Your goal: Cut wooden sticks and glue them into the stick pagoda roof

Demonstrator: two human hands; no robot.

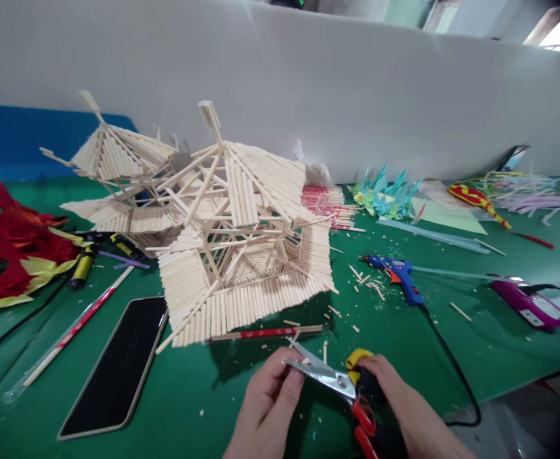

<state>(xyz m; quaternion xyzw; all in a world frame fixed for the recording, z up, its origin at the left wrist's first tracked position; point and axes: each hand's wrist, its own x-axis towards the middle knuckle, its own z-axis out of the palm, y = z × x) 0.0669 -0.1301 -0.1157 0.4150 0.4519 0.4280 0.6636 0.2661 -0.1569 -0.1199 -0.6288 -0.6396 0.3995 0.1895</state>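
My right hand (404, 401) grips scissors (330, 377) with silver blades and red and yellow handles, low at the front of the green table (404, 344). My left hand (272, 401) pinches a small stick piece at the open blades. Just beyond lies a wooden chopstick with a red band (265, 333). Behind it stands a large pagoda-like model of pale wooden sticks (232, 236), with a second stick roof (117, 156) to its left.
A black phone (117, 366) lies at the front left. A blue glue gun (401, 275) with a black cord, a purple tool (531, 304), red paper flames (7, 242), teal paper shapes (385, 194) and stick scraps lie around. A white wall stands behind.
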